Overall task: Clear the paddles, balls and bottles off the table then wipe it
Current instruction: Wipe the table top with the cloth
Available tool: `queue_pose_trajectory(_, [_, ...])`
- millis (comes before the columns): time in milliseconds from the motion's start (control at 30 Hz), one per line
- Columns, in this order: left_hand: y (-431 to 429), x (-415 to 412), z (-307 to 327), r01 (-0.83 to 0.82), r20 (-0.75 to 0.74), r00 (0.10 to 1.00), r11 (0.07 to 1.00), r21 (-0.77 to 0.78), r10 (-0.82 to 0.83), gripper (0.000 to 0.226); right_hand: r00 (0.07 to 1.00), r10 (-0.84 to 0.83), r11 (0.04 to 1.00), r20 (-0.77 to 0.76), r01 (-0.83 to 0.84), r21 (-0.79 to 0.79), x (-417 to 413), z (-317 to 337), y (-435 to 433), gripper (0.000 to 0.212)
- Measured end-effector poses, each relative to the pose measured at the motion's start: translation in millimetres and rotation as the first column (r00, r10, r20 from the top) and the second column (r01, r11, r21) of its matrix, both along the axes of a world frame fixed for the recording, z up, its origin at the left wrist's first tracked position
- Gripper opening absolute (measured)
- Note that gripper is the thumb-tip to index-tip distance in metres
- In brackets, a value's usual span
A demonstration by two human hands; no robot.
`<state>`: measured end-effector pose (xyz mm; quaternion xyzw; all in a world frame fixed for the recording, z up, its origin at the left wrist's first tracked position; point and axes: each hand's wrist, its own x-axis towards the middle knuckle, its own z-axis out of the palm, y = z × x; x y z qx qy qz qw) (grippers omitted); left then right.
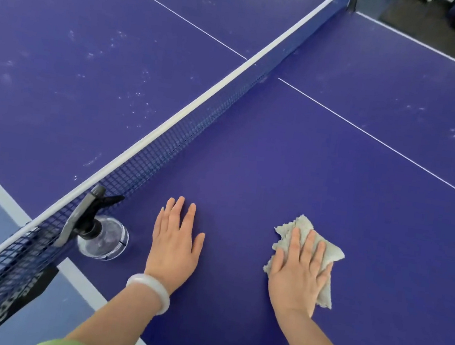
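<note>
We press our right hand [299, 270] flat on the grey cloth [303, 224] and our left hand [175, 240] flat on the ping-pong table [336, 162]. No paddles or balls show. 1 spray bottle [103, 239] stands by the net [166, 147], and the far half looks speckled.

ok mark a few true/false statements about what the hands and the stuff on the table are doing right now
1. The right hand presses a grey cloth flat on the table. True.
2. The left hand grips the spray bottle. False: it lies flat on the table beside the bottle, not touching it.
3. The spray bottle stands upright close to the net. True.
4. A paddle lies by the net. False: no paddle is in view.
5. The white bracelet is on the right wrist. False: it is on the left wrist.
</note>
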<state>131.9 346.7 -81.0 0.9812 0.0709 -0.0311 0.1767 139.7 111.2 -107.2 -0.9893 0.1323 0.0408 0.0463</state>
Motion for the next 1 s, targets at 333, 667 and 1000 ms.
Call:
queue_pose_trajectory(333, [-28.6,-85.3,-19.1,-0.017,0.003,1.0,0.979,0.205,0.017,0.067,0.824,0.567,0.823,-0.012,-0.567,-0.043,-85.3,12.3,0.3,0.061])
queue_pose_trajectory(667, [-29.3,-85.8,-27.4,-0.039,0.035,0.999,0.97,0.239,0.031,0.074,0.877,-0.481,0.87,-0.022,0.48,0.111,-151.2,17.6,-135.8,0.057])
queue_pose_trajectory(1000, [-27.8,-87.2,-26.5,-0.018,0.028,1.0,0.98,0.196,0.013,0.079,0.889,0.456,0.89,0.034,-0.456,-0.006,-218.9,12.6,7.2,0.062])
